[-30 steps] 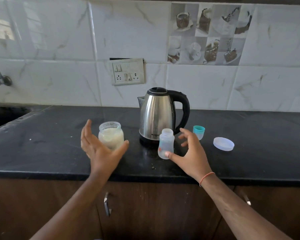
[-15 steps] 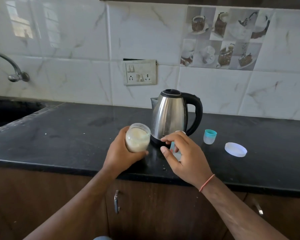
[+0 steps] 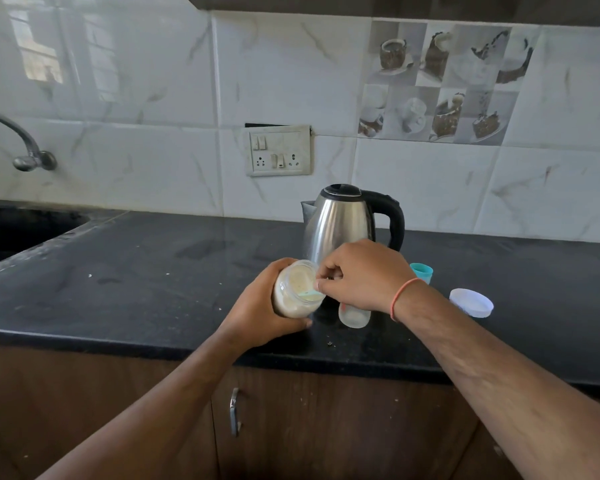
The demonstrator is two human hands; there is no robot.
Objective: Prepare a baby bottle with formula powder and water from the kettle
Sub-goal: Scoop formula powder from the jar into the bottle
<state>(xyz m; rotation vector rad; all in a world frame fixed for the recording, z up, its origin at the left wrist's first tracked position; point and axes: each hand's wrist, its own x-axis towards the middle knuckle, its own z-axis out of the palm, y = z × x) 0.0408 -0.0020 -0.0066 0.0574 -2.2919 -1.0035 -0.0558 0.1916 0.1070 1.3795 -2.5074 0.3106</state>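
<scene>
My left hand (image 3: 262, 306) is wrapped around the powder jar (image 3: 296, 289) and tips its open mouth to the right, so my right hand (image 3: 362, 275) can reach in. My right fingers (image 3: 321, 284) pinch what looks like a small teal scoop (image 3: 309, 293) at the jar's mouth. The baby bottle (image 3: 354, 315) stands on the counter (image 3: 153, 271) just under my right hand, near the kettle (image 3: 340, 220), ready for powder.

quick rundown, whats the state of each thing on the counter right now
jar: open, tilted, held by left hand
scoop: in jar mouth, pinched by right hand
bottle: upright
kettle: lid shut
white lid: lying flat
teal cap: standing apart
</scene>
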